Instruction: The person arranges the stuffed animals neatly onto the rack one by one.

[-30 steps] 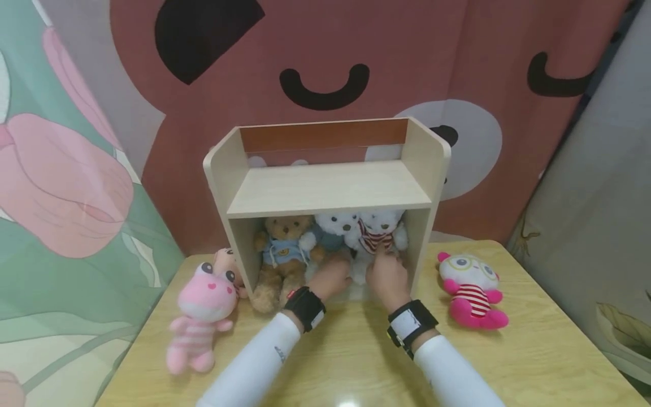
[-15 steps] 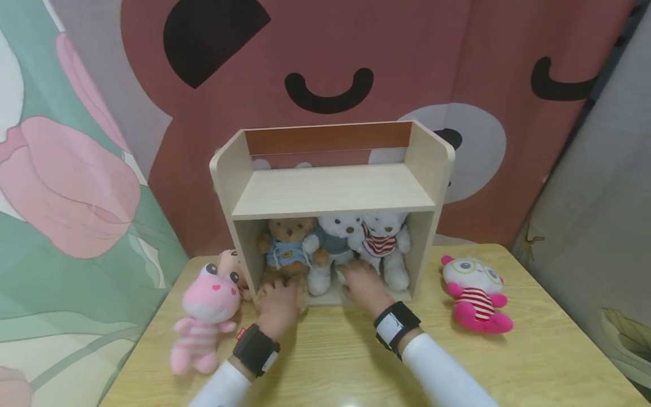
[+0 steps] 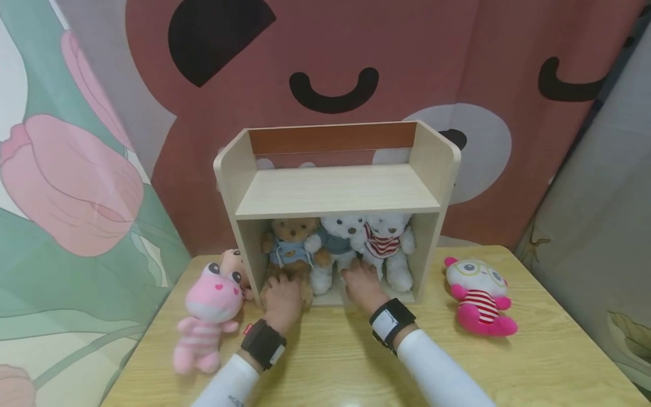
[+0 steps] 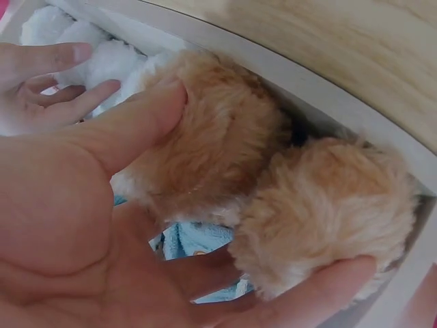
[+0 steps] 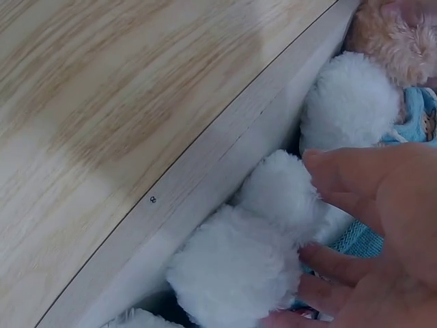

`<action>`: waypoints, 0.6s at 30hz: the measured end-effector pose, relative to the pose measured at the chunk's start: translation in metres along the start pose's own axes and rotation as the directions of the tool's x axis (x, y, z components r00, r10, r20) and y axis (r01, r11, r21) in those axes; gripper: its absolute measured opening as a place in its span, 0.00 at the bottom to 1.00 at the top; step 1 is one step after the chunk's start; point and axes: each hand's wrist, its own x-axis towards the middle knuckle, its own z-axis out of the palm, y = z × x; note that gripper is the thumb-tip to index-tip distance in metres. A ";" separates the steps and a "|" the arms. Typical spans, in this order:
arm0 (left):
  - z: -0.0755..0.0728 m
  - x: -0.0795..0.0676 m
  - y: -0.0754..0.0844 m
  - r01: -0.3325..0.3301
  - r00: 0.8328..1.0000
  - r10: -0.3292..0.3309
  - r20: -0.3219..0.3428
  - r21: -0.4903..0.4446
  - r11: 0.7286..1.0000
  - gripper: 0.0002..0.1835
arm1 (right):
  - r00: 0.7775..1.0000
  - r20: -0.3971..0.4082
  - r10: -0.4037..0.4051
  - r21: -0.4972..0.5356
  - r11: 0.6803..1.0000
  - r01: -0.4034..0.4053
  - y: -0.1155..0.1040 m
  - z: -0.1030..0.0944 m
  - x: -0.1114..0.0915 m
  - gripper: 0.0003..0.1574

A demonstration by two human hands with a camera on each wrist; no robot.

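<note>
A brown teddy bear in a light blue hoodie sits at the left of the shelf's lower compartment. My left hand rests on its legs; in the left wrist view the fingers are spread, with the thumb on one leg and a fingertip on the other. Beside it sit a white bear in a grey-blue top and a white bear in a red-striped top, leaning together. My right hand reaches in front of them, its extended fingers touching white fluffy legs.
A pink striped plush lies left of the shelf, with a tan toy behind it. On the right lies a pink and white panda plush with glasses. All stand on a wooden table before a patterned curtain.
My left hand has moved left from the middle white bear to the brown bear's legs. My right hand has shifted left and down from the striped-top bear to between the white bears' legs.
</note>
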 end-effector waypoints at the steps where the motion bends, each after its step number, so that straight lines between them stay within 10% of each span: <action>1: 0.001 0.000 0.000 -0.001 1.000 0.002 -0.020 0.009 1.000 0.14 | 1.000 0.009 -0.001 0.010 1.000 0.000 0.000 -0.001 0.000 0.12; 7: 0.008 0.005 0.002 -0.018 0.987 0.024 -0.157 0.038 0.999 0.09 | 0.999 0.040 0.000 0.035 0.999 -0.001 0.001 -0.004 -0.001 0.12; 18: 0.009 0.009 -0.001 -0.022 0.989 0.029 -0.143 0.052 0.998 0.13 | 0.996 0.078 0.039 0.220 0.974 -0.055 0.014 -0.042 -0.007 0.19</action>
